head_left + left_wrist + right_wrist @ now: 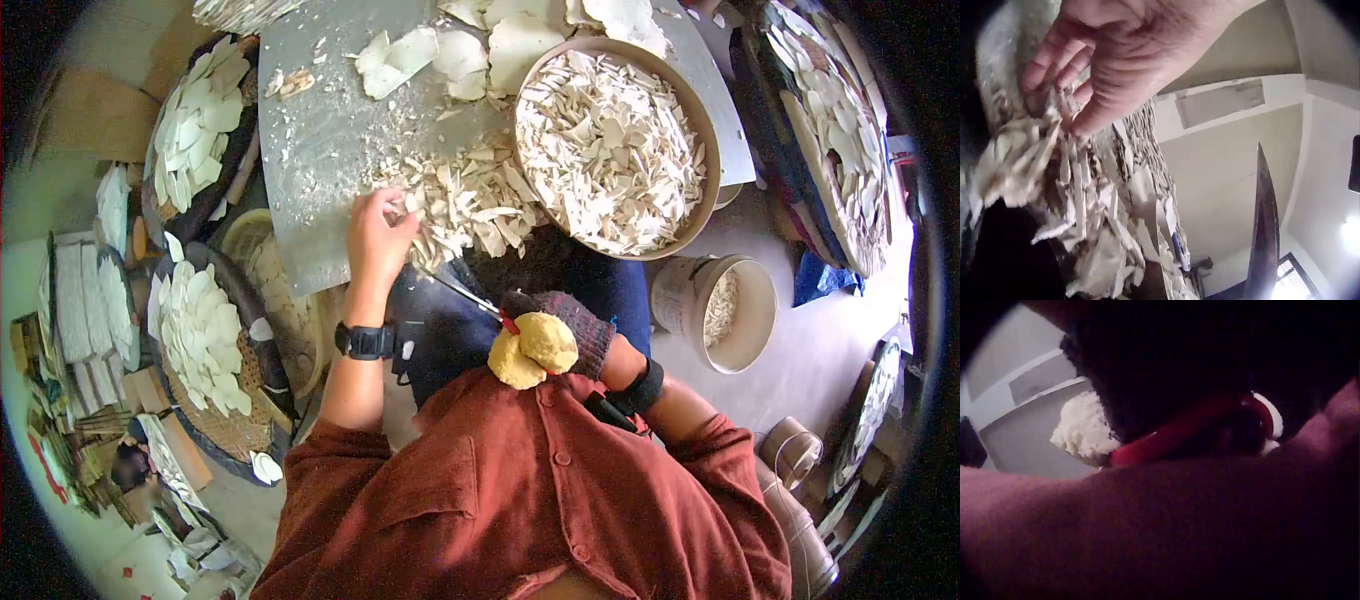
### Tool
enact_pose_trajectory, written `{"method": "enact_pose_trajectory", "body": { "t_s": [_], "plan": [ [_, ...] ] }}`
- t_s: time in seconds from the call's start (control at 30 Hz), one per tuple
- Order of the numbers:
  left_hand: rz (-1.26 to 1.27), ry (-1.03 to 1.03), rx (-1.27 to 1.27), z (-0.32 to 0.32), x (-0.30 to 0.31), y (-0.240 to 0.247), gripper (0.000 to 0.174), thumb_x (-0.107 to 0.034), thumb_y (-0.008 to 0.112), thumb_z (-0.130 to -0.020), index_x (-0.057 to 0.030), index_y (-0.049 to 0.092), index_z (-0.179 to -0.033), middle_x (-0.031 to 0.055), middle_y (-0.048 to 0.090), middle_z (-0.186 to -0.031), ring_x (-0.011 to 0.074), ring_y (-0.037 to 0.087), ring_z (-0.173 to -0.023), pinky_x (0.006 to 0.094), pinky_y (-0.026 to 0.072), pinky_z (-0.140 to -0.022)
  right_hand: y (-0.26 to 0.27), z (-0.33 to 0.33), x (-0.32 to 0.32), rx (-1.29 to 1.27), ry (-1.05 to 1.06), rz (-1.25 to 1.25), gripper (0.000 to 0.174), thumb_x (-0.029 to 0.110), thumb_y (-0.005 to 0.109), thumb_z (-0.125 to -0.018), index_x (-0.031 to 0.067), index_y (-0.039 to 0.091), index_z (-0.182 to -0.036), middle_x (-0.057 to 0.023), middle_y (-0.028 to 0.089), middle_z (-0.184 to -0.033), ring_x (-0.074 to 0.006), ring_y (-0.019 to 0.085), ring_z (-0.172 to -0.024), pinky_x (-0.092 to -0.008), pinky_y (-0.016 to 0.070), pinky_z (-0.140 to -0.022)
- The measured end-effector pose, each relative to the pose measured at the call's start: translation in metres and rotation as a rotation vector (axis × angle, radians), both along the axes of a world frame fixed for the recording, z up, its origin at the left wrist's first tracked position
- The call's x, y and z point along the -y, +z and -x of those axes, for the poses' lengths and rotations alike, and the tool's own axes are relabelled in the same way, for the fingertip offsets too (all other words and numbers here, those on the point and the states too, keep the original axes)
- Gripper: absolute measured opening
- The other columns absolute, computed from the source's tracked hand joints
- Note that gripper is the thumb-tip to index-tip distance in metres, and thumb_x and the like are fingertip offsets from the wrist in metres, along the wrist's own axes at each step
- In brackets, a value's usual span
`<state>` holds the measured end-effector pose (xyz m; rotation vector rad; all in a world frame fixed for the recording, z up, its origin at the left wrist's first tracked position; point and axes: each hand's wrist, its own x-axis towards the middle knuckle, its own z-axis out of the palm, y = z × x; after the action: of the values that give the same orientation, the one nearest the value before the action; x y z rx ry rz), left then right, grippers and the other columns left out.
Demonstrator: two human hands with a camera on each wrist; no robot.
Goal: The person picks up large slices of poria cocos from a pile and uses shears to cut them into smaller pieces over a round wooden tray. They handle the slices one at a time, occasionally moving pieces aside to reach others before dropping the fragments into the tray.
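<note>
The bare left hand (380, 238) is at the near left edge of a heap of pale, flat broken strips (470, 205). In the left wrist view its thumb and curled fingers (1088, 69) pinch at thin strips (1079, 181). Close to the shirt, the right hand (590, 335), in a dark knitted glove, grips scissors (460, 289) with red handles and yellow padding (548, 342). The blades point up-left toward the heap, with no piece seen between them. Red handle (1160, 442) and padding (1085, 428) show in the dark right wrist view; glove hides the fingers.
A round tray (708, 190) full of strips stands on the metal table (310, 180), beside large pale sheets (400, 62). A white bucket (685, 300) with small pieces is right of the lap. Baskets of pale discs (200, 325) stand at the left.
</note>
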<state>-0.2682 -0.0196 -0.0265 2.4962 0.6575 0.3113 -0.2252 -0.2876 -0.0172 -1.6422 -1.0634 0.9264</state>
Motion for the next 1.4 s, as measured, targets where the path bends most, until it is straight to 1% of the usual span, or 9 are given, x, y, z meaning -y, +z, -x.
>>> {"method": "enact_pose_trajectory", "body": {
  "t_s": [0.2, 0.23, 0.43, 0.6, 0.77, 0.87, 1.0, 1.13, 1.4],
  "plan": [
    [1.048, -0.090, -0.014, -0.001, 0.030, 0.036, 0.020, -0.007, 0.061, -0.082, -0.0003, 0.058, -0.101, 0.0085, 0.063, -0.091, 0.0119, 0.060, -0.072, 0.0224, 0.0500, -0.063, 0.005, 0.001, 0.012, 0.050, 0.002, 0.103, 0.016, 0.020, 0.053, -0.080, 0.0090, 0.057, -0.091, -0.0140, 0.061, -0.077, -0.0295, 0.062, -0.074, -0.0340, 0.0478, -0.062],
    [1.090, -0.111, -0.036, 0.000, 0.027, 0.038, 0.016, -0.006, 0.058, -0.084, 0.0006, 0.059, -0.099, 0.0100, 0.065, -0.090, 0.0120, 0.061, -0.070, 0.0228, 0.0501, -0.061, 0.004, 0.001, 0.012, 0.050, -0.002, 0.101, 0.016, 0.019, 0.053, -0.080, 0.0089, 0.057, -0.091, -0.0139, 0.061, -0.077, -0.0291, 0.062, -0.074, -0.0338, 0.0479, -0.062],
    [0.544, 0.074, -0.034, -0.007, -0.007, 0.015, 0.012, -0.007, 0.058, -0.083, 0.0006, 0.062, -0.091, 0.0067, 0.065, -0.078, 0.0095, 0.058, -0.061, 0.0214, 0.0474, -0.056, -0.002, -0.001, 0.022, -0.192, 0.031, 0.022, 0.024, 0.016, 0.057, -0.076, 0.0042, 0.055, -0.097, -0.0124, 0.060, -0.081, -0.0252, 0.060, -0.077, -0.0330, 0.0472, -0.068],
    [0.097, 0.006, -0.057, -0.029, -0.004, -0.005, 0.016, -0.010, 0.065, -0.074, -0.0016, 0.063, -0.088, 0.0063, 0.063, -0.073, 0.0119, 0.058, -0.062, 0.0252, 0.0471, -0.058, 0.003, 0.001, 0.022, -0.040, -0.033, -0.008, 0.017, 0.018, 0.054, -0.078, 0.0085, 0.057, -0.091, -0.0161, 0.060, -0.076, -0.0329, 0.060, -0.073, -0.0354, 0.0475, -0.062],
    [0.038, -0.103, -0.083, -0.041, 0.008, 0.007, 0.021, -0.008, 0.064, -0.074, -0.0041, 0.063, -0.094, 0.0039, 0.061, -0.075, 0.0112, 0.057, -0.062, 0.0244, 0.0462, -0.059, 0.006, 0.000, 0.025, 0.030, -0.073, 0.068, 0.017, 0.021, 0.053, -0.079, 0.0089, 0.055, -0.091, -0.0174, 0.058, -0.071, -0.0356, 0.059, -0.069, -0.0391, 0.0470, -0.059],
    [0.418, -0.099, 0.101, -0.059, 0.043, 0.033, 0.021, -0.008, 0.064, -0.077, -0.0045, 0.063, -0.097, 0.0014, 0.060, -0.072, 0.0071, 0.053, -0.059, 0.0213, 0.0438, -0.055, 0.001, 0.003, 0.026, 0.051, -0.086, 0.154, 0.014, 0.019, 0.050, -0.081, 0.0089, 0.054, -0.089, -0.0173, 0.056, -0.068, -0.0349, 0.059, -0.064, -0.0388, 0.0468, -0.054],
    [0.566, -0.239, -0.100, -0.077, 0.076, 0.020, 0.029, -0.010, 0.065, -0.079, 0.0010, 0.058, -0.105, 0.0016, 0.059, -0.070, 0.0042, 0.050, -0.056, 0.0189, 0.0410, -0.050, 0.000, 0.005, 0.026, 0.094, -0.093, 0.121, 0.012, 0.018, 0.049, -0.081, 0.0089, 0.053, -0.088, -0.0173, 0.055, -0.065, -0.0339, 0.059, -0.061, -0.0384, 0.0469, -0.051],
    [0.900, -0.183, -0.035, -0.073, 0.067, 0.016, 0.014, -0.006, 0.061, -0.081, -0.0007, 0.057, -0.093, 0.0045, 0.061, -0.072, 0.0093, 0.059, -0.060, 0.0201, 0.0467, -0.051, 0.005, 0.001, 0.030, 0.096, -0.091, 0.125, 0.012, 0.018, 0.050, -0.081, 0.0087, 0.054, -0.088, -0.0173, 0.056, -0.066, -0.0334, 0.060, -0.061, -0.0384, 0.0473, -0.052],
    [0.968, 0.022, 0.109, -0.043, 0.047, 0.014, 0.007, -0.003, 0.060, -0.081, -0.0008, 0.056, -0.086, 0.0074, 0.062, -0.075, 0.0128, 0.061, -0.062, 0.0208, 0.0482, -0.054, -0.001, 0.006, 0.030, -0.037, -0.100, 0.145, 0.014, 0.017, 0.050, -0.080, 0.0088, 0.056, -0.090, -0.0170, 0.057, -0.068, -0.0322, 0.060, -0.063, -0.0370, 0.0476, -0.053]
  ]
}}
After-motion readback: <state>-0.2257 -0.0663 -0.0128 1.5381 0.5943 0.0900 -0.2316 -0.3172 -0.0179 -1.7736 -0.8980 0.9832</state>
